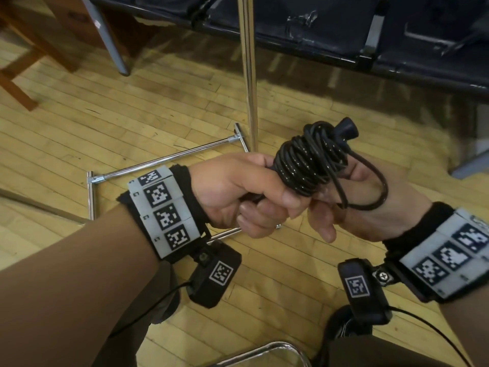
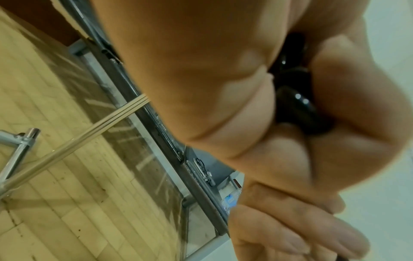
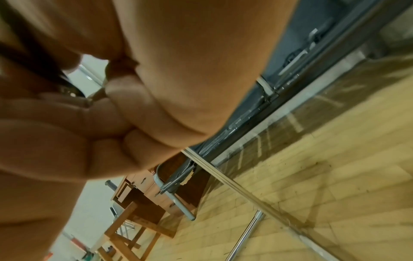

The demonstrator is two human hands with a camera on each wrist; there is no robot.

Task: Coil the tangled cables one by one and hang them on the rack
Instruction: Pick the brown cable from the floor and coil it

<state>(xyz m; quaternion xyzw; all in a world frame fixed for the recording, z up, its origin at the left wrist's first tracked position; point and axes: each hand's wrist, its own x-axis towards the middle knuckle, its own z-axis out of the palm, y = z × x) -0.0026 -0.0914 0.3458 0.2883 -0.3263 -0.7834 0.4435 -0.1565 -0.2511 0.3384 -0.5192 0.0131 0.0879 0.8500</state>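
A black cable is wound into a tight bundle, with a round black plug sticking out of its top. My left hand grips the bundle's lower end in a fist; the left wrist view shows the cable inside that fist. My right hand holds the bundle from the right and behind, and a loose loop of cable runs across its palm. In the right wrist view its fingers are curled. The rack's chrome pole rises just behind the hands, from its base frame on the floor.
Dark bench seats run along the back. Wooden furniture stands at the far left, with a grey metal leg beside it. A chrome chair edge curves at the bottom. The floor is light wood.
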